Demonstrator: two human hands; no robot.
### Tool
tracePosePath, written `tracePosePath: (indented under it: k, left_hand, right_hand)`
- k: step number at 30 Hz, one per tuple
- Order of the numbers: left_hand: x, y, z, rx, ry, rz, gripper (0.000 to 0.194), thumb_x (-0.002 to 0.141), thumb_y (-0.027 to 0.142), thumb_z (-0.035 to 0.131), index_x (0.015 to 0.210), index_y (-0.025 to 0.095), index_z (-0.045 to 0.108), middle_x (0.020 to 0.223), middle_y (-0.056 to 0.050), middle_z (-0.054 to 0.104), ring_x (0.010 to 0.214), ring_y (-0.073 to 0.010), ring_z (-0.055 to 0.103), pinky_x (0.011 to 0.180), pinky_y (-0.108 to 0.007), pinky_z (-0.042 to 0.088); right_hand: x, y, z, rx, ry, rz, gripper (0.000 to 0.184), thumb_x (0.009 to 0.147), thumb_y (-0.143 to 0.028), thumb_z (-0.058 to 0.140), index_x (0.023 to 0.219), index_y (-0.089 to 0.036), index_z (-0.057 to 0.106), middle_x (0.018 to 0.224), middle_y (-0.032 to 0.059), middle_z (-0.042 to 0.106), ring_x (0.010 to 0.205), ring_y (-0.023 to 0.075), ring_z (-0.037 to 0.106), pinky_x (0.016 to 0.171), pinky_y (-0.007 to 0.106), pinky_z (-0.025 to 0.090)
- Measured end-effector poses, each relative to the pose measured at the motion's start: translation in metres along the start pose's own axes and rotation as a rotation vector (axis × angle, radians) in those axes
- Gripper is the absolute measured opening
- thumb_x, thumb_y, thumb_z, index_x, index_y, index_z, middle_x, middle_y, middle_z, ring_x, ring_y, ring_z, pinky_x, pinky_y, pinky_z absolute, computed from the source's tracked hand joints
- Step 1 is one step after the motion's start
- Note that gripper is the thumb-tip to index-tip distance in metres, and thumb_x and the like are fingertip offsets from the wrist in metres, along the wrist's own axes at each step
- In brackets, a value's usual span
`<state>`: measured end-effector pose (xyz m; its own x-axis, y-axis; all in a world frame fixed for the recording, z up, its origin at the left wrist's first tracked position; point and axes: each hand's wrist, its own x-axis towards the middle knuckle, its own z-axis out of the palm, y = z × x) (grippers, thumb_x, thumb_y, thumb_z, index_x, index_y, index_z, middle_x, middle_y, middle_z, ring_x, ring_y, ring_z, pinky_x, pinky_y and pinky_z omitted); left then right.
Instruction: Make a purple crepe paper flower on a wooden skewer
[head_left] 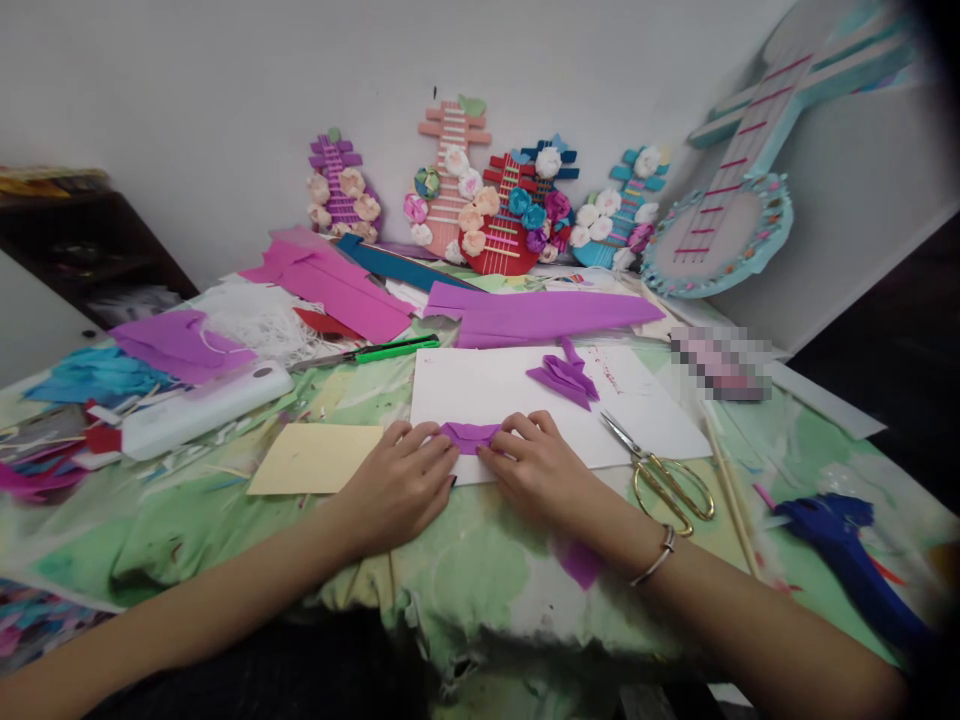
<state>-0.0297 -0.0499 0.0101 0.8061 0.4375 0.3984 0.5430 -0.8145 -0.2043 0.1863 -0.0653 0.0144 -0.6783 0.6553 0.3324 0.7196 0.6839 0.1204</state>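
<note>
A small strip of purple crepe paper [471,437] lies across the near edge of a white sheet [457,385]. My left hand [405,480] grips its left end, fingers bent and pressed together. At the other end, my right hand [536,460] pinches the strip the same way. Behind my right hand, a folded purple paper piece [568,378] rests on the white sheet. Gold-handled scissors [664,480] lie just right of my right hand, blades partly over the sheet. A pale yellow card [315,460] is beside my left hand.
A blue glue gun [840,550] and a wooden stick [731,490] lie at the right. Crepe paper sheets [547,312], a green cutter [397,348] and a white box-like device [206,408] spread across the table. Flower-decorated paper instruments [506,220] lean against the wall.
</note>
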Motion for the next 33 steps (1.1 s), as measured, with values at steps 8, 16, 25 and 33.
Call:
tracePosePath:
  k: [8, 16, 25, 33]
  left_hand:
    - [0.001, 0.001, -0.001, 0.113, -0.013, 0.151, 0.029, 0.087, 0.017, 0.043, 0.11, 0.006, 0.057, 0.096, -0.015, 0.063, 0.099, -0.0288, 0.053, 0.081, -0.044, 0.038]
    - [0.0, 0.001, 0.002, 0.017, -0.055, 0.046, 0.031, 0.087, 0.02, 0.044, 0.114, 0.008, 0.056, 0.093, -0.013, 0.062, 0.101, -0.0288, 0.052, 0.082, -0.043, 0.039]
    - [0.001, 0.0, -0.001, 0.008, 0.063, -0.008, 0.02, 0.084, 0.021, 0.049, 0.088, 0.009, 0.064, 0.079, -0.011, 0.06, 0.094, -0.0284, 0.053, 0.078, -0.043, 0.041]
    - [0.008, -0.006, 0.006, -0.132, 0.149, -0.261, 0.013, 0.083, 0.024, 0.05, 0.08, 0.013, 0.056, 0.081, -0.009, 0.055, 0.083, -0.0222, 0.049, 0.076, -0.038, 0.042]
  right_hand:
    - [-0.001, -0.025, -0.01, -0.155, -0.043, -0.048, 0.018, 0.08, -0.003, 0.049, 0.089, -0.007, 0.063, 0.078, 0.0142, 0.061, 0.094, 0.0278, 0.046, 0.083, 0.043, 0.032]
    - [0.0, -0.024, -0.012, -0.178, -0.044, -0.014, 0.017, 0.077, -0.006, 0.053, 0.087, -0.006, 0.066, 0.082, 0.0155, 0.064, 0.092, 0.028, 0.05, 0.085, 0.044, 0.034]
    - [0.001, -0.021, -0.013, -0.095, -0.06, 0.014, 0.009, 0.076, -0.007, 0.055, 0.079, -0.01, 0.063, 0.071, 0.0112, 0.063, 0.084, 0.0248, 0.051, 0.08, 0.041, 0.034]
    - [0.006, 0.002, 0.008, 0.298, 0.192, 0.287, 0.021, 0.083, -0.021, 0.056, 0.103, -0.018, 0.061, 0.091, 0.008, 0.067, 0.099, 0.0237, 0.047, 0.082, 0.039, 0.031]
